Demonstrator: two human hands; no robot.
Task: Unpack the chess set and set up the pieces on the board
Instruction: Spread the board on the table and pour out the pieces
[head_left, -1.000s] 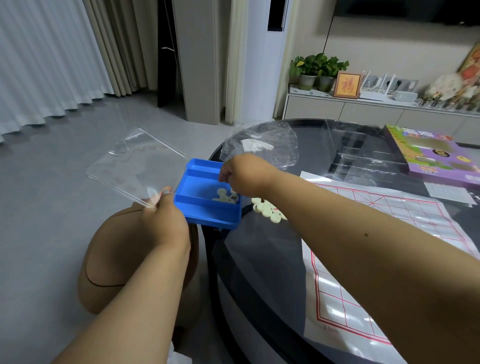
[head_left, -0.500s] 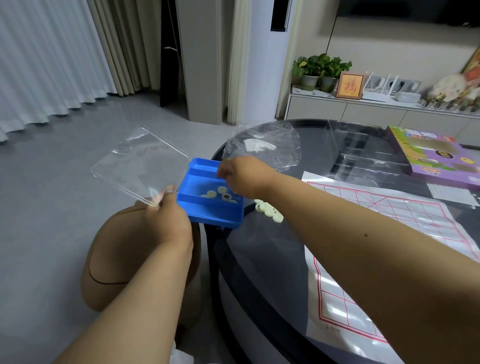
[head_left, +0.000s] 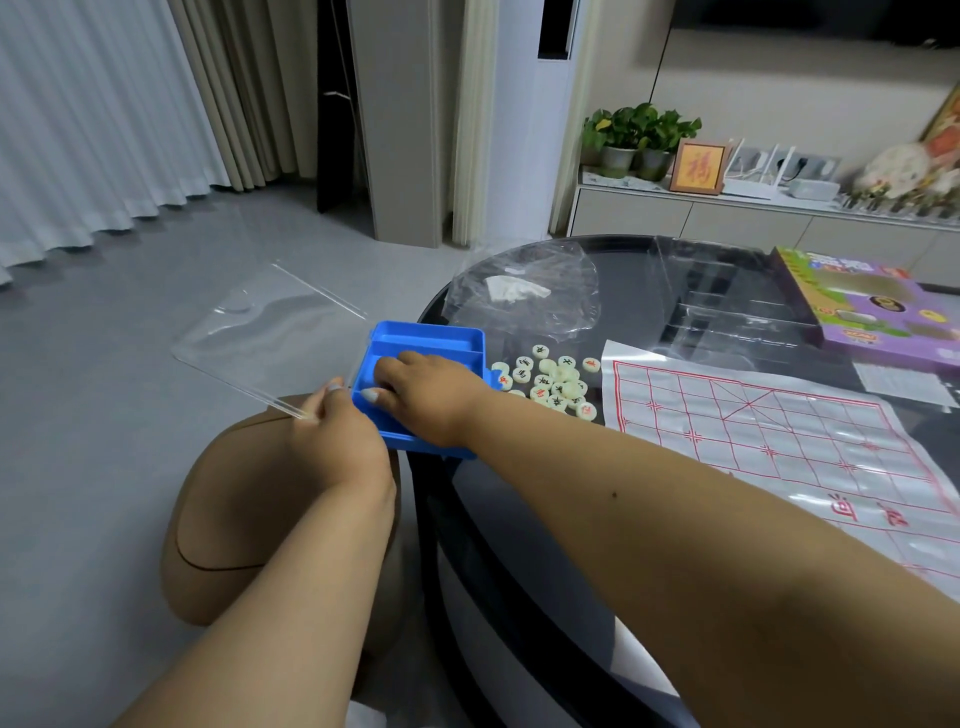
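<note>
A blue plastic tray (head_left: 431, 340) hangs over the left edge of the round dark table (head_left: 519, 525). Its clear lid (head_left: 260, 338) is swung open to the left, out over the floor. My left hand (head_left: 337, 441) grips the tray's near left edge where the lid joins. My right hand (head_left: 426, 397) is inside the tray with its fingers curled down on the floor, hiding whatever lies under it. A heap of several pale round chess pieces (head_left: 556, 382) with red and black characters lies on the table beside the tray. The red-lined paper board (head_left: 779, 431) is spread out to the right.
A crumpled clear bag (head_left: 524, 291) lies behind the pieces. A clear plastic insert (head_left: 727, 291) and a purple game box (head_left: 872, 312) sit at the back right. A brown round stool (head_left: 234, 509) stands on the floor below my left arm.
My right hand has drawn back toward the tray's near left corner and now covers the loose pieces seen there before. More pieces show in the heap on the table.
</note>
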